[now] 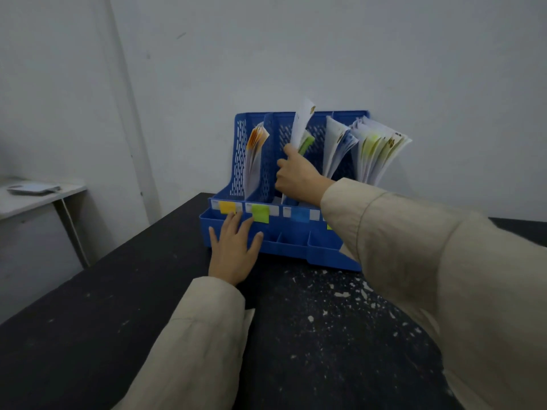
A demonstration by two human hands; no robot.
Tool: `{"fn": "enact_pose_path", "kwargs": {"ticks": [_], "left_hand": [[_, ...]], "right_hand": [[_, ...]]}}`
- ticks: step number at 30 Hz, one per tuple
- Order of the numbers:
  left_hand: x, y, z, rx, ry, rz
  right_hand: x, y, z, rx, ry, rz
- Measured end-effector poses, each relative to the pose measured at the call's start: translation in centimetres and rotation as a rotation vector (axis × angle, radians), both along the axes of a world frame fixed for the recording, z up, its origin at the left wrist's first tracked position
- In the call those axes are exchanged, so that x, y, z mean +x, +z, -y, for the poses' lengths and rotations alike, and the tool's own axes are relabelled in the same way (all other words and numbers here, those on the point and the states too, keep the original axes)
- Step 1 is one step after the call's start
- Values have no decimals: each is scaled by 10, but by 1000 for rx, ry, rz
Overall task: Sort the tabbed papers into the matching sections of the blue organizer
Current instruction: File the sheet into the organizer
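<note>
We can't make out any readable text anywhere here. The blue organizer [268, 173] has white label strips along its front ledge, and there's maybe some tiny print on them, but it's way too small and blurry for us to read. Stuck on those strips, going from the organizer's left end, we see an orange sticky note [227, 207], a green sticky note [260, 213] and a blue sticky note [299, 214], all blank as far as we can tell. The papers standing in the organizer show colored smudges, no legible words.
</note>
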State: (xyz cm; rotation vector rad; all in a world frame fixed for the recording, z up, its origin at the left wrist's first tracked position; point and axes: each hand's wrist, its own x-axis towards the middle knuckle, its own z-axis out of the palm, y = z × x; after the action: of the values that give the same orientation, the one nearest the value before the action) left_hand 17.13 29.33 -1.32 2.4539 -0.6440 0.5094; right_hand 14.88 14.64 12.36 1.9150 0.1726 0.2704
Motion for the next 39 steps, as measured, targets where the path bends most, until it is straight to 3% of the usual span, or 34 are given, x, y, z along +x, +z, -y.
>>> {"fn": "enact_pose_path", "kwargs": {"ticks": [17, 22, 33, 39], "left_hand": [[3, -7, -4, 14, -12, 10], [5, -8, -3, 10, -11, 20], [4, -8, -4, 39, -5, 14], [0, -6, -3, 23, -6, 36]], "right_hand": [[17, -20, -5, 218, 87, -142], [16, -4, -8, 142, 116, 27], [10, -19, 2, 205, 80, -67], [-12, -12, 14, 321, 262, 42]]}}
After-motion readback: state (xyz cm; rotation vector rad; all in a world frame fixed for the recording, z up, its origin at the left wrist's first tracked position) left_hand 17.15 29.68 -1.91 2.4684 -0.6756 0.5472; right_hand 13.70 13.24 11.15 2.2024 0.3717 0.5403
